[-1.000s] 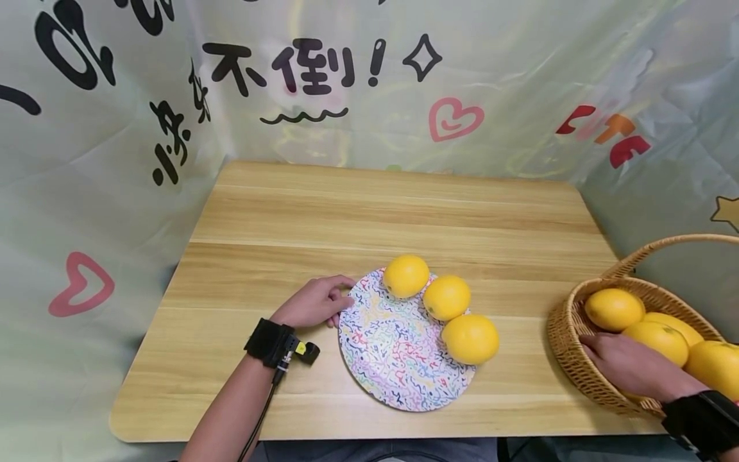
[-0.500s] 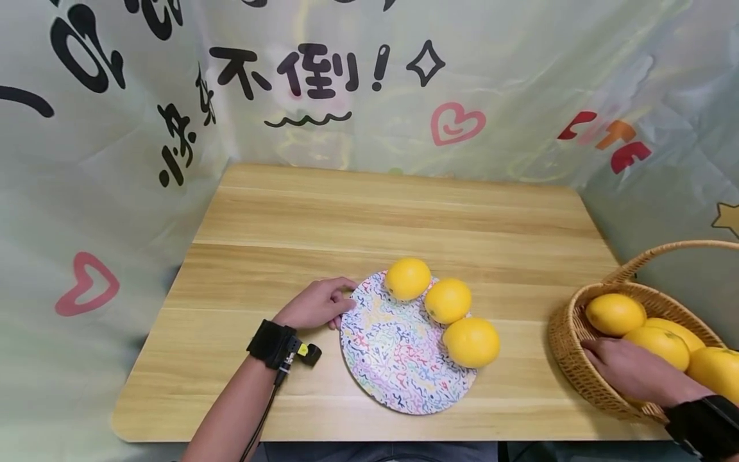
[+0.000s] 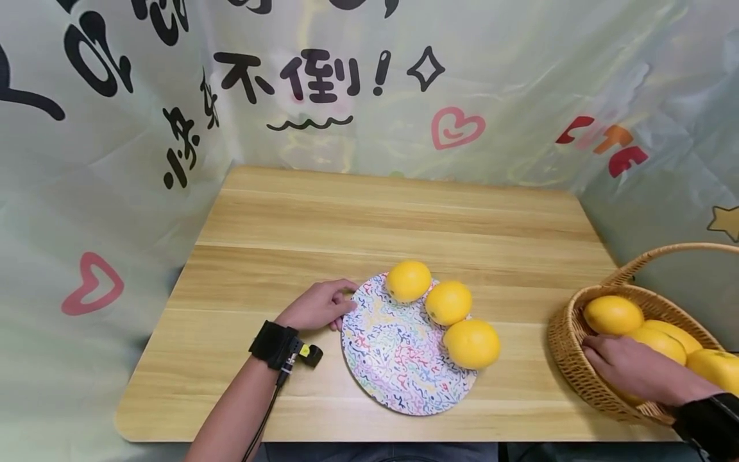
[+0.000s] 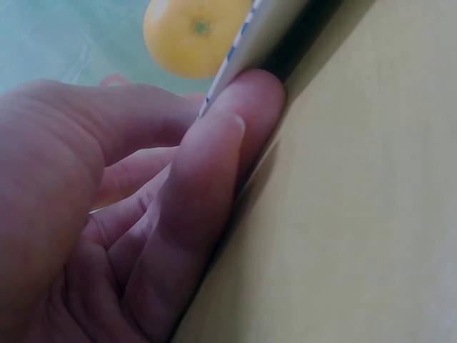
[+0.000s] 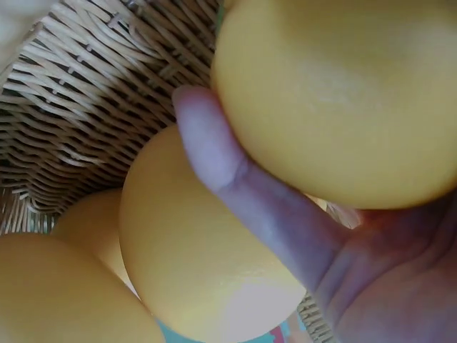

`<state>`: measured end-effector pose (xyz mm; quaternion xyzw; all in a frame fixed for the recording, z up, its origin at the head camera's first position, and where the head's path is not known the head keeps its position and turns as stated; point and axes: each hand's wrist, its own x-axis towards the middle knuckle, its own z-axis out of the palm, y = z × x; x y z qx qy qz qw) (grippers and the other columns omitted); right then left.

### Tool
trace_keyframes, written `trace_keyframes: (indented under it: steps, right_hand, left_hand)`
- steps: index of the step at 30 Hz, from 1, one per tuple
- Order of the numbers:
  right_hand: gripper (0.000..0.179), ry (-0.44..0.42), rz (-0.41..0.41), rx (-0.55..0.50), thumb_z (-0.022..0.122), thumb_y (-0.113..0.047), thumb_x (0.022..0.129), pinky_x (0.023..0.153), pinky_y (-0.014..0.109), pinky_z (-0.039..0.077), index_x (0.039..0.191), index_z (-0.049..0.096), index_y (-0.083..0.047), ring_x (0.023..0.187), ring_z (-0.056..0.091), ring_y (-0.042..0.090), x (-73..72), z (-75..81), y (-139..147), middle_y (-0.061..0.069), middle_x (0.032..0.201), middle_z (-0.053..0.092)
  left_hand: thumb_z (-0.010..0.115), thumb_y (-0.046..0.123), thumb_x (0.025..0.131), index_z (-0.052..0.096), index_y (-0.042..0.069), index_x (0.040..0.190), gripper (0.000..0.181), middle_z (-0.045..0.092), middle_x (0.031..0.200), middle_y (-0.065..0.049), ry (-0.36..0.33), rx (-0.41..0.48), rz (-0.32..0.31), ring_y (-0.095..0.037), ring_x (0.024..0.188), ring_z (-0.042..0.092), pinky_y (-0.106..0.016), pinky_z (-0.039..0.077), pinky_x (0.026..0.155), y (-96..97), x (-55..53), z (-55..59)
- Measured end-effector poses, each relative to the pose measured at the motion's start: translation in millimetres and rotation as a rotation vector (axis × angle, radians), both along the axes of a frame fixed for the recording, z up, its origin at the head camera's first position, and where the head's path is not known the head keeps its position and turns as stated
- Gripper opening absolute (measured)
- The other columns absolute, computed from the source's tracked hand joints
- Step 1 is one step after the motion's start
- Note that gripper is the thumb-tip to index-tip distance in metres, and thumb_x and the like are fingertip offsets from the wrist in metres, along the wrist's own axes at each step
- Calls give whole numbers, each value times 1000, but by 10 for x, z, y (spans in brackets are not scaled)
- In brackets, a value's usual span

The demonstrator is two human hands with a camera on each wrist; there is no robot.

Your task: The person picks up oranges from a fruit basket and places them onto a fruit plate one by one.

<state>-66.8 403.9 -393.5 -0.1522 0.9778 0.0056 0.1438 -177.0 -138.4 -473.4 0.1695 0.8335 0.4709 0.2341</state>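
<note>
My left hand pinches the left rim of a round, flat plate with a multicoloured squiggle pattern. In the left wrist view, fingertips reach under the plate's edge. Three yellow citrus fruits sit along its far and right rim: one at the back, a middle fruit and a right one. Inside the wicker basket at the right, my right hand grips another citrus fruit. The thumb lies along that fruit's side; the other fingers are mostly hidden behind it.
Several more yellow fruits lie in the basket, around the right hand. Its arched handle rises over the far side. The wooden table is bordered by a printed cloth behind and at both sides.
The head view has shifted slightly, moving the scene a little downward. Both hands keep their places, the left at the plate's rim and the right in the basket.
</note>
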Motion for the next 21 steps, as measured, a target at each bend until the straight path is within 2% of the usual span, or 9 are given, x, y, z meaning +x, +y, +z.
trace_keyframes:
  steps: [7,12,14,18,21]
  right_hand:
    - [23,-17,-29,8,49,-22,109,63,27,44,91,62,-27,72,50,-5,-18,118,-43,-15,80,57]
    - [20,-10,-57,64,51,-25,109,69,32,52,99,68,-21,78,58,-2,-88,253,-104,-12,90,65]
    - [19,5,-48,72,52,-24,108,69,32,52,100,69,-20,79,58,-2,-102,300,-124,-12,91,65]
    - [16,30,-16,83,53,-26,108,64,27,43,99,66,-22,74,49,-5,-106,373,-171,-12,88,58]
    - [13,78,15,94,57,-26,106,65,29,45,101,67,-21,77,52,0,-107,430,-215,-10,91,59]
  left_hand:
    - [63,25,103,56,14,146,46,68,78,-4,3,-9,-6,-17,59,66,-32,58,62,3,9,1]
    - [64,25,103,56,14,146,46,67,79,-3,5,-11,-2,-16,60,66,-31,59,61,-4,6,-7]
    - [64,25,103,56,15,146,46,67,79,-4,6,-12,-2,-16,60,66,-30,59,61,-7,3,-11]
    - [64,25,103,56,15,146,45,67,79,-4,3,-3,-4,-17,60,66,-31,59,61,-8,6,-6]
    - [64,25,103,56,14,146,46,67,79,-5,0,3,-4,-17,60,66,-32,59,61,-7,13,9]
